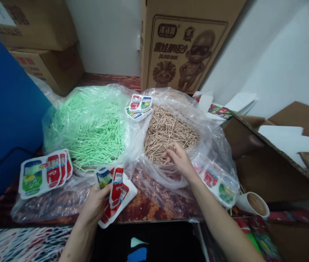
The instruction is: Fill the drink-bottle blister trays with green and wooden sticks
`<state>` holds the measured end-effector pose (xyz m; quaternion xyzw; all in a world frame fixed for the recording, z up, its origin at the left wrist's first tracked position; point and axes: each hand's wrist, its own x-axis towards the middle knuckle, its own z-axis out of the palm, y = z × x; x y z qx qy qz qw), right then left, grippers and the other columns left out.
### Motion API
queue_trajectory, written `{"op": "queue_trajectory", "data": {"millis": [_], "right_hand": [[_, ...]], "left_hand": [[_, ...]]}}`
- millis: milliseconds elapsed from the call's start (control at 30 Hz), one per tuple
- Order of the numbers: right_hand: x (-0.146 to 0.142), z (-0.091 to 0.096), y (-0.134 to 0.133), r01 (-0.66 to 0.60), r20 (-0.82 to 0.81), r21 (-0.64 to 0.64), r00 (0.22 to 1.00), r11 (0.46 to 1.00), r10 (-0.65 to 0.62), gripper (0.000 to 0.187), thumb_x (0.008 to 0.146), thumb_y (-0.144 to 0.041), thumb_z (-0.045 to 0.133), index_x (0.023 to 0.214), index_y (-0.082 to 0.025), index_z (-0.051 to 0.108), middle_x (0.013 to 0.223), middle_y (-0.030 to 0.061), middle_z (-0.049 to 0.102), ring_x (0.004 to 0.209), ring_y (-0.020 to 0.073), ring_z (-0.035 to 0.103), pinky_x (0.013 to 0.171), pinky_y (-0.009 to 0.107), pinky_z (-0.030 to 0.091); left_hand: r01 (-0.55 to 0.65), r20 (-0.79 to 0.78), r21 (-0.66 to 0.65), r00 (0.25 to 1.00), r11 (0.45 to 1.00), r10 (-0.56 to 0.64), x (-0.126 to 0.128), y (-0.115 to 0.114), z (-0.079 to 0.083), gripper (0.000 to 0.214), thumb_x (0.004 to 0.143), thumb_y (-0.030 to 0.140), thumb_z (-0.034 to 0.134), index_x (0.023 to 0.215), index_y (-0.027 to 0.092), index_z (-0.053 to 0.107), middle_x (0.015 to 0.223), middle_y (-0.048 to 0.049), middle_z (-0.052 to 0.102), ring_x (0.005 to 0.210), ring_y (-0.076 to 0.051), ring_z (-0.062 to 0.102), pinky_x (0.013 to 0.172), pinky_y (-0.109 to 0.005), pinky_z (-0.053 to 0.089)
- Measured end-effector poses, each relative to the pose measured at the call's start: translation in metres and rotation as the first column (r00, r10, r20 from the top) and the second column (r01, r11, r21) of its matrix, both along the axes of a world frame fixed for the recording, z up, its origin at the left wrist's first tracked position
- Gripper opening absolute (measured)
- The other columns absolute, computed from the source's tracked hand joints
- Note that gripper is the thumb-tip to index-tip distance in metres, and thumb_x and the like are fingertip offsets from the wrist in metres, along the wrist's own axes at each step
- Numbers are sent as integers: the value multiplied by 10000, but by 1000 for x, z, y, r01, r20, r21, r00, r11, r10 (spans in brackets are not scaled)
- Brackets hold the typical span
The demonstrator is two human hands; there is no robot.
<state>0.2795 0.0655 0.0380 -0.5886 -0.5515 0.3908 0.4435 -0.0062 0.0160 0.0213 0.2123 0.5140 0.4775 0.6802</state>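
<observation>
My left hand (pixel 96 199) is closed around several printed candy packets (pixel 117 185) with red and green can pictures, held over the table's front edge. My right hand (pixel 180 160) reaches into an open clear plastic bag of thin brown candy sticks (pixel 168 125). Its fingers are curled together around a few of the brown sticks at the near side of the heap. To the left, a second clear bag holds light green sticks (pixel 100 134). Two or so similar packets (pixel 140 103) lie between the bags. A fanned stack of packets (pixel 44 173) rests at the left front.
A tall printed carton (pixel 183 47) stands behind the bags, and more cartons (pixel 48 67) are stacked at the back left. On the right are an open cardboard box (pixel 263 163), a tipped paper cup (pixel 252 204) and packets under plastic (pixel 217 183). A blue panel (pixel 7 109) borders the left.
</observation>
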Motion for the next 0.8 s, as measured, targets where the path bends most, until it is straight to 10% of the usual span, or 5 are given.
{"op": "queue_trajectory", "data": {"millis": [267,500,800], "right_hand": [[46,1,44,65,318,194,940,979,-126,112,788,-208,549,751,-206,656,767,38,676,784,203,604,786,334,440],[-11,-3,-11,-108,-164,97,979,989,123,173,872,-310,568,939,-213,696,995,60,722,964,214,654,912,396,479],[-71,-33,-63,-263,-286,40,921,964,263,178,900,-323,556,932,-243,712,1036,52,724,1049,221,634,989,400,424]], "left_hand": [[9,6,-55,1000,998,-8,1,-4,4,457,403,189,874,827,131,715,572,-23,717,555,-278,702,497,-317,561],[-14,-21,-44,1000,999,13,-1,-4,-2,390,467,228,861,811,127,707,609,-35,731,510,-232,686,484,-284,548],[-32,22,-3,999,999,32,0,-9,-3,420,469,249,870,841,129,719,687,-51,748,636,-255,714,625,-334,579]]}}
